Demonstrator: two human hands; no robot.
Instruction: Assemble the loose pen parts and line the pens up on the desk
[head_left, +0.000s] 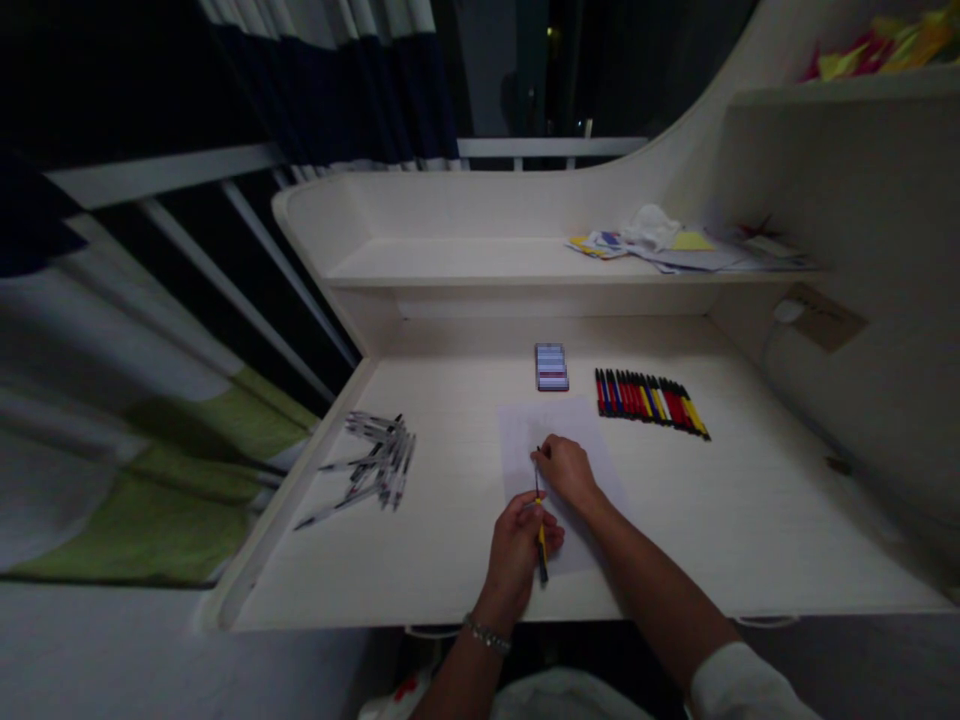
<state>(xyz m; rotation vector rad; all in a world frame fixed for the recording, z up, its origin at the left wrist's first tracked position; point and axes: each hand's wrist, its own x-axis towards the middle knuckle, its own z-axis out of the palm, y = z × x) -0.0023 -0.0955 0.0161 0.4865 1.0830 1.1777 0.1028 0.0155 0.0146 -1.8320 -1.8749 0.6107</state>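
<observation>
My left hand [516, 540] is closed around a yellow pen barrel [541, 548] with a black end that points toward me. A thin pen refill [537, 482] stands in line with the barrel, at its far end. My right hand [564, 466] pinches the far tip of that refill, just beyond my left hand. Whether the refill sits inside the barrel or only meets it, I cannot tell. Both hands are over a white sheet of paper [517, 430] on the desk.
A loose pile of clear pens [382, 460] lies at the left. To the right is a neat row of coloured pens [649, 400] with black ends. A phone [552, 367] with its screen lit lies behind the paper. Papers [697, 258] rest on the shelf.
</observation>
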